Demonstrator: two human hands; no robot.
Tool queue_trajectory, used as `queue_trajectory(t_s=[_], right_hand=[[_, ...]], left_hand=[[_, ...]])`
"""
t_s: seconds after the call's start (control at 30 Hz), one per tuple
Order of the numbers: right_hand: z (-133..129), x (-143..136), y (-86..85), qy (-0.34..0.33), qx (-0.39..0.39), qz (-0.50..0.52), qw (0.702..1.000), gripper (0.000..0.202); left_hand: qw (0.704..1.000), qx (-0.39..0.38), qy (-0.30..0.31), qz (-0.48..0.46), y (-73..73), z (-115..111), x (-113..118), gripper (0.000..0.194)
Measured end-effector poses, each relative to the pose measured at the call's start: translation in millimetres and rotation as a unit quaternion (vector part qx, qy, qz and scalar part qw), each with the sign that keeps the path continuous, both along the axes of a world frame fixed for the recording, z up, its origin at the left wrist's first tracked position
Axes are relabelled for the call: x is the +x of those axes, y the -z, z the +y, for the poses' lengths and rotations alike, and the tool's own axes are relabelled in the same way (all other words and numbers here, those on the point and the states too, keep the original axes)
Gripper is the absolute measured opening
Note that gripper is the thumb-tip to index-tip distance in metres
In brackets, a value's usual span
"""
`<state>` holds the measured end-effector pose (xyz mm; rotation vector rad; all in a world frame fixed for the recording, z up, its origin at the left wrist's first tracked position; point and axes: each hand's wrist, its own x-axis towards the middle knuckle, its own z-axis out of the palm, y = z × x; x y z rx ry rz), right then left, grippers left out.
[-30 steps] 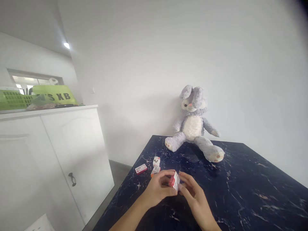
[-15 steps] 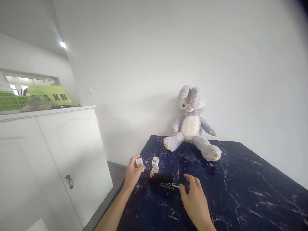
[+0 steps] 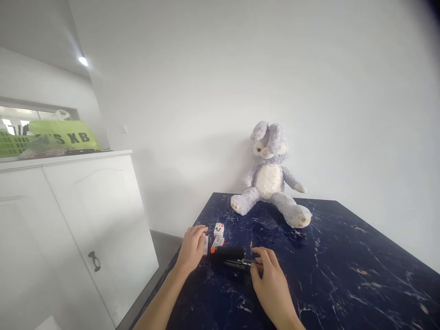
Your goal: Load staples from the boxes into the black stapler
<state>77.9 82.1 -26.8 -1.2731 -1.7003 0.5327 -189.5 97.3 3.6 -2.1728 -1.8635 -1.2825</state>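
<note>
A black stapler (image 3: 228, 253) with an orange tip lies on the dark blue marbled table (image 3: 330, 256), its metal rail and base spread apart at the right end. My right hand (image 3: 271, 279) grips that end between curled fingers and thumb. Left of the stapler, my left hand (image 3: 191, 247) rests with fingers stretched out over a small white-and-red box (image 3: 205, 245), which it partly covers. Two more small boxes sit just beyond the stapler: an upright box (image 3: 218, 229) with a dark picture, and a flat box (image 3: 218, 241) partly behind the orange tip.
A grey plush rabbit (image 3: 270, 178) sits at the table's far edge against the white wall (image 3: 192, 91). To the left stands a white cabinet (image 3: 99, 215), with a green bag (image 3: 68, 133) and a green basket (image 3: 12, 144) on top.
My left hand has put down the small box it held and its fingers have straightened over it. My right hand stays at the stapler's end. The view has shifted slightly right.
</note>
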Motion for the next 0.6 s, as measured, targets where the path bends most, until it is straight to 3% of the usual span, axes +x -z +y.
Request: queue_trajectory(t_s=[0.17,0.3,0.47,0.6], right_hand=[[-2,-1,0.2,-0.025,0.017,0.015,0.999,0.029],[-4,-2,-0.9,-0.082,0.032,0.042,0.995,0.038],[-13,-4,-2.8,-0.192,0.046,0.014,0.980,0.062],[-14,-4,-0.4,-0.189,0.033,-0.013,0.981,0.073]], left_hand=[[0.994,-0.054,0.092,-0.026,-5.0,-13,23,0.034],[0.975,-0.141,0.167,-0.031,-4.5,-13,30,0.056],[0.973,-0.165,0.162,0.003,-4.2,-12,30,0.062],[0.976,-0.170,0.135,0.006,-2.4,-13,33,0.059]])
